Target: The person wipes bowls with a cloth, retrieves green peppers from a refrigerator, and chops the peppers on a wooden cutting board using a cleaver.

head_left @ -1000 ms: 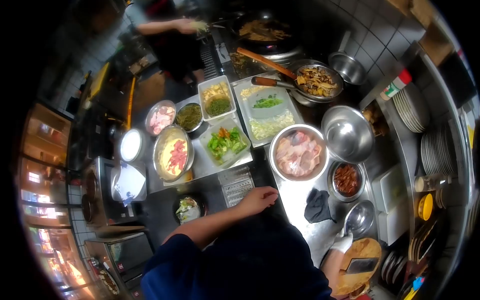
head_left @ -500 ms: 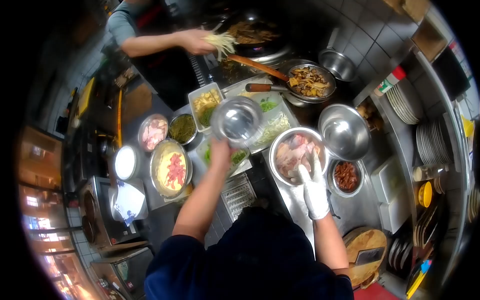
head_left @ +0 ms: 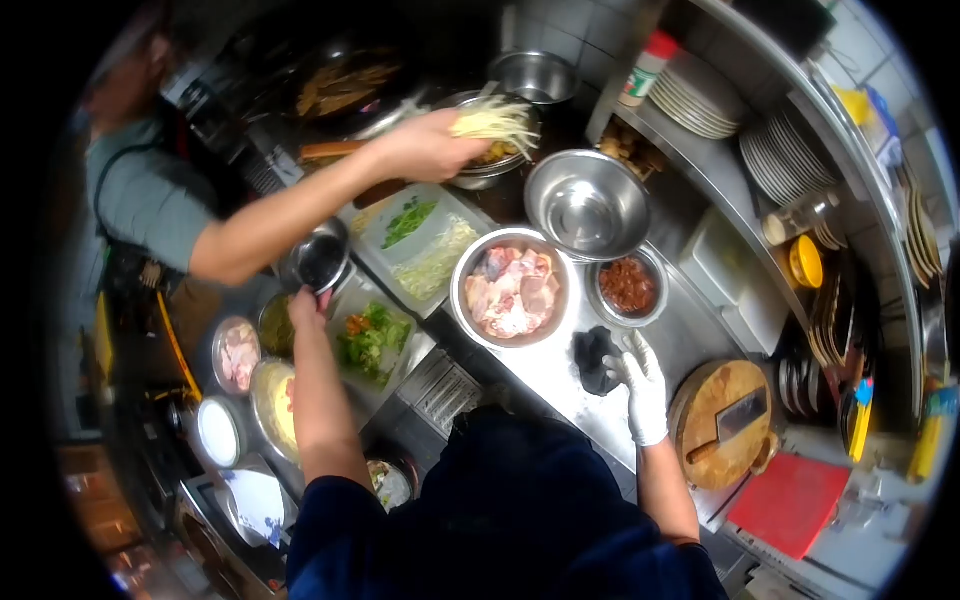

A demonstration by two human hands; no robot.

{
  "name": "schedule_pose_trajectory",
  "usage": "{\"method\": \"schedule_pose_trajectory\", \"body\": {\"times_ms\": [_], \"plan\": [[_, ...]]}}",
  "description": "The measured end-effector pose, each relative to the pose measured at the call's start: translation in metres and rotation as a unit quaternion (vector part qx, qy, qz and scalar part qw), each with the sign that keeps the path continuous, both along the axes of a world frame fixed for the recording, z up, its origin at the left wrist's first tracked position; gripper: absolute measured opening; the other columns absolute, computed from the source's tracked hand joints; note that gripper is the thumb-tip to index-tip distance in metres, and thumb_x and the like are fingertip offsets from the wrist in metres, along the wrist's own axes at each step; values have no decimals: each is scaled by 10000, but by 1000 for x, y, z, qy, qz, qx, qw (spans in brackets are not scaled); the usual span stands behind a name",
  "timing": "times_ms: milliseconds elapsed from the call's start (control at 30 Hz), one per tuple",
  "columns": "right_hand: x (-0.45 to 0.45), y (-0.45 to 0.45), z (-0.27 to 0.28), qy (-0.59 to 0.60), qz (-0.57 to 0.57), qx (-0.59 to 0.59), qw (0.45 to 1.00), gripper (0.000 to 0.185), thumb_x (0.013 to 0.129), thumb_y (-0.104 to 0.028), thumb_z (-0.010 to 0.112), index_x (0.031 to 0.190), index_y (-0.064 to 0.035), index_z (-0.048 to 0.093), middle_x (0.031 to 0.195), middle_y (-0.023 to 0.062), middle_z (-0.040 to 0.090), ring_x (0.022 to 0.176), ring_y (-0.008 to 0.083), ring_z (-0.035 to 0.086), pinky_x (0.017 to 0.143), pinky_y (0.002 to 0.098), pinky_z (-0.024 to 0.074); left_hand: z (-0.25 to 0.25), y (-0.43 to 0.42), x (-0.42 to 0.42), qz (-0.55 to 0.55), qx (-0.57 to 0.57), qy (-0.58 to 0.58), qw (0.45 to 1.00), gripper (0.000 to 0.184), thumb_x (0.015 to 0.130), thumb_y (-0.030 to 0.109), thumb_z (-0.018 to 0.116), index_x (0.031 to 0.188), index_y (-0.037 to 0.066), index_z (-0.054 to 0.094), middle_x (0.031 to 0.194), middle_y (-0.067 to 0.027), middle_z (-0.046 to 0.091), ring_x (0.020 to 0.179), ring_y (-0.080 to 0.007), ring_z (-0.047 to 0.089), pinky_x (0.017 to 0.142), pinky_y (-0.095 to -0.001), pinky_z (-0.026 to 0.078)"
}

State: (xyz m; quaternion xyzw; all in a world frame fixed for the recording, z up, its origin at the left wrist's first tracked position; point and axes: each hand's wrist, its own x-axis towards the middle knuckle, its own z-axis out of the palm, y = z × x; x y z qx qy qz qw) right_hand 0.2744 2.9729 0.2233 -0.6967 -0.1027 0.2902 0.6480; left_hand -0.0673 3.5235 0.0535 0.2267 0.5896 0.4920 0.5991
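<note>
Bare and reaching forward on the left, my left hand (head_left: 310, 308) grips the rim of a small metal bowl (head_left: 316, 256), above the tubs of food. My right hand (head_left: 640, 378), in a white glove, has its fingers apart beside a crumpled black cloth (head_left: 597, 360) on the steel counter; nothing shows in it. A round bowl of raw meat (head_left: 513, 293) lies ahead of it, with a bowl of dark red meat (head_left: 628, 287) and a large empty metal bowl (head_left: 587, 205) close by.
A co-worker's arm (head_left: 290, 215) reaches across the counter, holding pale strips (head_left: 495, 122). A cleaver (head_left: 741, 413) rests on the round chopping block (head_left: 700, 390) at right, near a red board (head_left: 790, 503). Plates (head_left: 697, 95) line the right shelf.
The view has turned right. My left hand has carried the small bowl forward and left. My right hand has left the raw meat bowl for the cloth's side. The co-worker's arm has stretched across the counter.
</note>
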Motion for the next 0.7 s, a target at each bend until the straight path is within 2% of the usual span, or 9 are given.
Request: {"method": "schedule_pose_trajectory", "body": {"times_ms": [133,167,200,233,333,433,467,500,700], "plan": [[9,-5,11,34,65,-148,986,555,1090,-238,560,1574,3,434,1090,91,757,746,145,707,699,281,564,-4,-16,-18,16,-43,0,999,220,1004,26,560,1188,-27,668,1123,-153,716,953,-271,737,715,-373,695],[16,5,8,-12,98,-182,978,475,1083,-231,542,1507,-18,546,798,54,742,587,146,651,613,313,547,-15,-30,-33,-14,-28,-25,999,210,972,11,587,1154,-52,669,1102,-170,713,914,-279,740,692,-373,693],[27,18,23,-230,161,-216,935,424,1071,-212,534,1449,-37,617,750,85,722,626,141,666,658,311,553,-18,-33,-40,-47,-12,-49,998,203,939,-4,613,1120,-77,671,1080,-188,709,875,-287,743,670,-373,691],[37,38,28,-220,105,-206,948,423,1062,-201,544,1443,-32,614,709,98,705,654,154,684,714,323,565,-11,-32,-23,-64,-11,-63,996,204,947,2,606,1127,-71,667,1084,-184,707,885,-285,741,675,-371,689],[85,80,31,-400,112,-171,893,374,1061,-174,553,1381,-6,652,804,97,719,692,157,685,708,321,569,20,-57,-35,-53,-2,10,999,213,969,8,560,1153,-51,648,1110,-180,688,927,-280,729,683,-373,680],[79,103,50,-321,138,-118,930,396,1076,-165,551,1438,-20,617,788,29,665,618,99,599,601,258,503,-1,-42,-36,-71,36,3,997,275,995,19,579,1257,-62,570,1204,-180,664,989,-293,720,707,-412,675],[68,107,58,-185,128,-105,969,407,1082,-178,557,1451,-16,608,809,8,659,627,70,576,578,222,465,5,-43,-27,-37,28,45,998,221,1048,92,572,1239,-11,614,1207,-161,674,1033,-282,722,762,-445,698],[67,107,40,-203,135,-94,965,404,1083,-176,562,1449,-13,611,822,5,659,635,68,574,576,217,460,13,-46,-27,-60,40,8,997,387,1026,77,624,1368,-31,477,1267,-187,640,1022,-295,720,699,-427,677],[57,92,7,-136,148,-71,977,400,1072,-155,589,1443,-9,621,842,-2,678,595,45,538,542,207,446,37,-74,-16,-103,21,16,994,358,1051,77,547,1401,59,480,1258,-165,658,1002,-314,739,708,-436,700]]}}
